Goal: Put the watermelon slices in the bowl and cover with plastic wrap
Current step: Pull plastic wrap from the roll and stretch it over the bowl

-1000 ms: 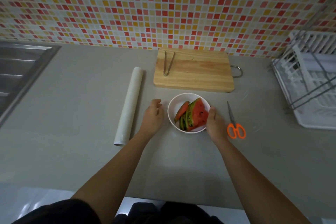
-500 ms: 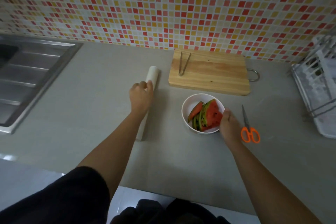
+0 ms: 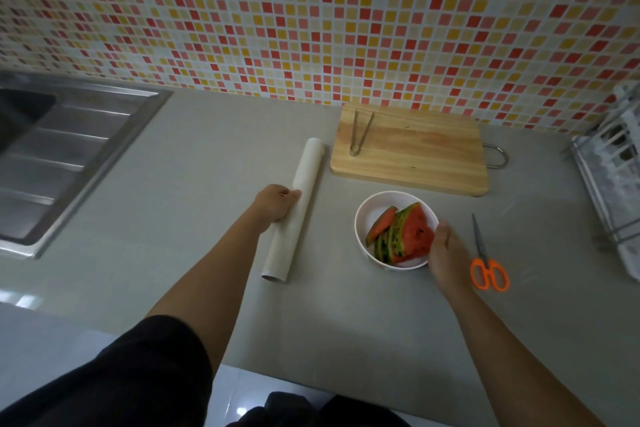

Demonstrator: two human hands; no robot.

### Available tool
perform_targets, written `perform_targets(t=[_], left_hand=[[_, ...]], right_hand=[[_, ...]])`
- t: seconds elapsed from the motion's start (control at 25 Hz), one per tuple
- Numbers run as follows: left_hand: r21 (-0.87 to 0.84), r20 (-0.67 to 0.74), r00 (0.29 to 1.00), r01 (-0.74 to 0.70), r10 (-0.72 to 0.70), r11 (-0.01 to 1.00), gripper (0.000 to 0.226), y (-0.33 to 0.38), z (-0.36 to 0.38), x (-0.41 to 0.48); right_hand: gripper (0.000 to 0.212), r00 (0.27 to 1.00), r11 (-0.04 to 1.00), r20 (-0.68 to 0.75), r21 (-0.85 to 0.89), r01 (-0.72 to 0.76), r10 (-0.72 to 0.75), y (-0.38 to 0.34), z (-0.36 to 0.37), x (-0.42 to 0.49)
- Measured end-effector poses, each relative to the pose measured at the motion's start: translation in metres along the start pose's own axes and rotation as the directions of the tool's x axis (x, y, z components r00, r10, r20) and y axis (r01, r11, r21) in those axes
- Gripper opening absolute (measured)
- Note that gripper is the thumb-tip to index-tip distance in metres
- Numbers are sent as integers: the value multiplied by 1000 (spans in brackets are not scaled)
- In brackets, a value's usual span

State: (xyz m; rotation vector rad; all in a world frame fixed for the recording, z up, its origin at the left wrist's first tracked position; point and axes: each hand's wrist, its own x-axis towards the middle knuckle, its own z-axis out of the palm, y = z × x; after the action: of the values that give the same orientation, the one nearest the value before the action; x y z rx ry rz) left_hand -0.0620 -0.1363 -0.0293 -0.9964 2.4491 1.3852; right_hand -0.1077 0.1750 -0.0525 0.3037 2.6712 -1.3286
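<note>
Grey counter (image 3: 207, 218): left hand (image 3: 275, 201) grips wrap roll (image 3: 304, 180), right hand (image 3: 445, 253) holds bowl (image 3: 374, 204) of watermelon slices (image 3: 412, 232)

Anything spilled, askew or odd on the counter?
Nothing stands out: the watermelon slices sit inside the bowl, nothing spilled; the left hand grips the plastic wrap roll, the right hand holds the bowl's rim.

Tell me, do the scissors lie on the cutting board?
No, the scissors lie on the counter beside the bowl; only tongs lie on the cutting board.
</note>
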Motion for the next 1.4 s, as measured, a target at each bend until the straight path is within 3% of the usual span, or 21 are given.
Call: perform_targets(t=[0.16,0.32,0.44,0.56,0.68,0.84,1.0,1.24,1.4], left_hand=[[115,57,998,-32,26,993,38,9,4,7],[49,50,998,-42,40,998,37,5,2,10],[-211,126,992,-5,32,978,31,-1,3,0],[-539,178,984,80,20,838,26,11,6,-19],[-663,79,990,-35,116,748,22,50,7,-40],[-649,-81,944,-294,321,701,20,110,2,-75],[-598,-130,876,-443,464,669,19,149,4,-118],[-516,-109,845,-499,524,697,32,141,27,-158],[-453,-106,814,-551,572,701,28,131,34,-174]], right_hand=[[54,1000,1000,9,-13,4,-4,-1,-2,0],[53,1000,999,10,-22,28,-28,-1,-4,-2],[49,992,992,7,-19,123,-123,-1,-9,-4],[47,975,979,-102,32,202,-198,-14,-19,-2],[39,928,921,-146,143,363,-343,-53,-33,0],[21,866,808,-73,330,489,-494,-130,-52,-7],[26,886,748,-92,501,436,-455,-197,-79,-18],[25,920,744,-58,569,349,-387,-224,-98,-34],[8,904,660,-180,631,409,-388,-217,-106,-53]])
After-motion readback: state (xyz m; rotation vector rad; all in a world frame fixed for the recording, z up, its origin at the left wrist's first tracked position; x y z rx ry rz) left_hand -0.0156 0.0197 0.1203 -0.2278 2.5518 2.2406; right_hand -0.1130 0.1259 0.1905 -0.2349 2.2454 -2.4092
